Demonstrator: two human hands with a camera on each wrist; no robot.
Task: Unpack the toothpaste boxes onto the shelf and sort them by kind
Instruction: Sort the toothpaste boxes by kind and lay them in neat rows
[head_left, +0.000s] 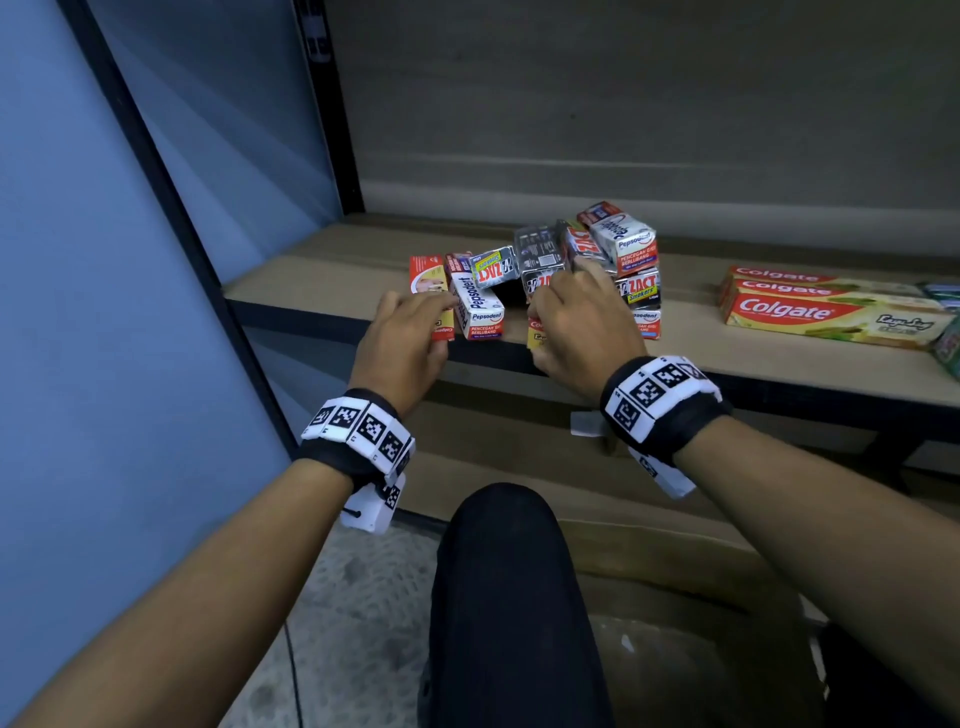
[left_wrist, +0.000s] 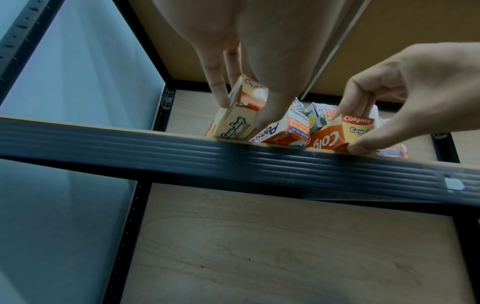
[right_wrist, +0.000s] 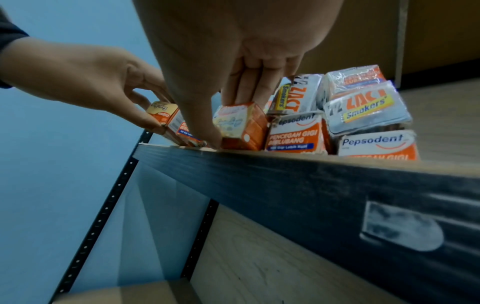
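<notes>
I am in the sorting step: the small boxes are already out on the pale wooden shelf (head_left: 322, 260) with its dark ribbed front edge, heaped at centre frame and still mixed. My left hand (head_left: 402, 340) pinches a small red and yellow Colgate box (head_left: 427, 291) at the left end of the heap, thumb on the near face and fingers on the far side. My right hand (head_left: 579, 327) grasps a second small red Colgate box (left_wrist: 345, 131) at the shelf's front edge, thumb low and fingertips on top; the left wrist view reads "Colgate" on its end flap.

Beside the left-hand box stands a white and red Pepsodent box (head_left: 480, 306), printed "PENCEGAH GIGI BERLUBANG". Behind and right of my hands lie silver Zact Smokers boxes (head_left: 636, 288), stacked among more Pepsodent boxes. At the right of the frame three long red Colgate cartons (head_left: 826, 306) lie flat together, already grouped.

Next, I judge, both small Colgate boxes must come clear of the heap without toppling the stack on its right, then sit together in one spot.
</notes>
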